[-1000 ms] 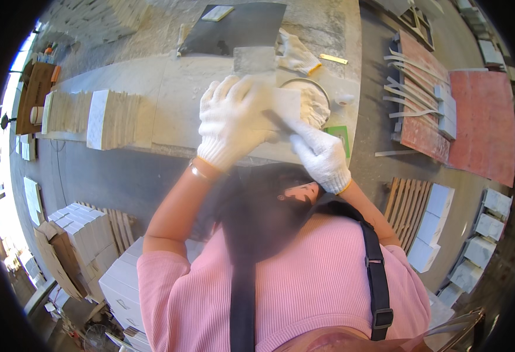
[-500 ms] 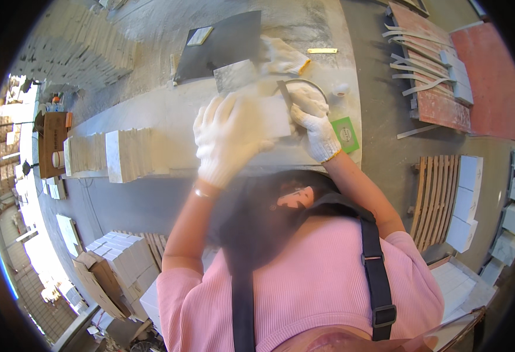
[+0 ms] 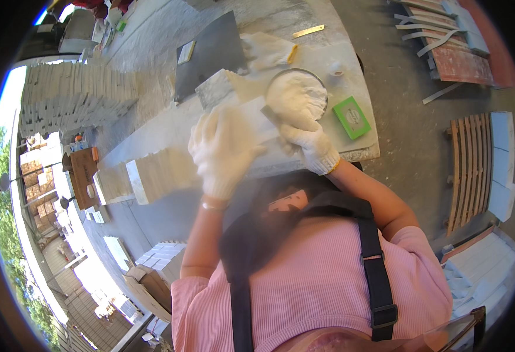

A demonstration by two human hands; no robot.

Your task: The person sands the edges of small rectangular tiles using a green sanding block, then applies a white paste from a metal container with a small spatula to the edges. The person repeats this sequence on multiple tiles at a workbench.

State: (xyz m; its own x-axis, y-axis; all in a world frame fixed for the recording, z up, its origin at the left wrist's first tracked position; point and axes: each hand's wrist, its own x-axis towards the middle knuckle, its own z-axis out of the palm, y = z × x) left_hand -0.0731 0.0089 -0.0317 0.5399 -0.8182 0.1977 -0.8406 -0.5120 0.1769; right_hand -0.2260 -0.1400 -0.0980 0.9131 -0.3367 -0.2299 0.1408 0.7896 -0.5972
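Note:
My left hand [image 3: 225, 152], in a white knit glove, is over the left end of a white tile [image 3: 258, 121] on the worktable [image 3: 169, 129]. Its fingers look stretched, with the thumb apart, though motion blurs them. My right hand [image 3: 311, 146], gloved too, has its fingers closed round what looks like a scraper; only its flat grey blade [image 3: 270, 115] shows plainly, beside the tile's right end. Just beyond that hand stands a round bowl [image 3: 325, 104] with white powder or paste [image 3: 297, 94]. A rough grey-white block [image 3: 215, 88] lies past the tile.
A green box [image 3: 351, 118] stands right of the bowl. Farther back are a loose glove [image 3: 269, 51], a yellow strip [image 3: 308, 31] and a dark sheet [image 3: 210, 53]. Tile stacks [image 3: 163, 170] line the table's left; a wooden pallet [image 3: 471, 170] is on the right.
The view has turned and shifted. My right hand and the grey blade have moved away from over the bowl, nearer the tile, leaving the powder more exposed. My left hand stays by the tile, blurred.

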